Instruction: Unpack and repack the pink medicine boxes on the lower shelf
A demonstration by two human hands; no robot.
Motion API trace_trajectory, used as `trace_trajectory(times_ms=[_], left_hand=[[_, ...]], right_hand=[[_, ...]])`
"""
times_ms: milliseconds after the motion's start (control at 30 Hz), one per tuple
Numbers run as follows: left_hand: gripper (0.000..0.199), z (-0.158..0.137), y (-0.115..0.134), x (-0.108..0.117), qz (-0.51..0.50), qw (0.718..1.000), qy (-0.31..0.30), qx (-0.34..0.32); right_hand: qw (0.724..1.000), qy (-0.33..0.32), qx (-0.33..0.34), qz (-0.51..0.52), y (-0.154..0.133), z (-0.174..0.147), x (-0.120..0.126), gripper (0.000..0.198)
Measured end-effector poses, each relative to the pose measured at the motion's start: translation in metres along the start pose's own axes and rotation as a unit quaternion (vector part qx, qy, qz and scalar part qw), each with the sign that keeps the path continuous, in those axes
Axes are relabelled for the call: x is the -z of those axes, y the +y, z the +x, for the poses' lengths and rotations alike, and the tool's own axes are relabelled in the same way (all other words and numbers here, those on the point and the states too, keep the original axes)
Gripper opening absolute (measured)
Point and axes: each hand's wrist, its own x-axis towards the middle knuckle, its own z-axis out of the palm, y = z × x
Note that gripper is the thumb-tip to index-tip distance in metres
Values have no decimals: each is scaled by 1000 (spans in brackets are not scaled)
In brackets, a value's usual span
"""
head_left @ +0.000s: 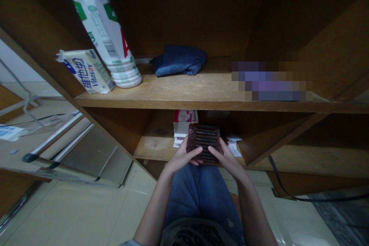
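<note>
Between my two hands is a dark reddish-brown, box-like object [203, 138] with a row of long slots or ridges across its face. What kind of thing it is I cannot make out. My left hand [182, 157] grips its left side, thumb lying over the near part of the face. On the opposite side my right hand [228, 158] holds it the same way, thumb on top. The object is held at the front of the lower shelf [154, 144], above my knees. Behind it stands a white and pink box [184, 120], partly hidden.
On the upper shelf [213, 88] are a large white bottle [105, 34], a Vitasoy carton [86, 71] and a folded blue cloth [178, 60]. A blurred patch covers something at right. White papers [235, 147] lie below. A metal-framed rack [86, 150] stands left; a black cable [285, 190] hangs right.
</note>
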Motion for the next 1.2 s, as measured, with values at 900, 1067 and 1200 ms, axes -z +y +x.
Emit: trace_trajectory(times_ms=[900,1067,1200], left_hand=[[46,-3,7,9,108,969,-81,-208],[51,-5,8,10,87,972,-84,-202],[61,-3,4,12,50,979,-104,-170]], right_hand=[[951,-103,172,-234,-20,-16,20,60],[954,-84,175,-227,-25,-17,17,60],[962,-82,148,-215,-28,-17,19,57]])
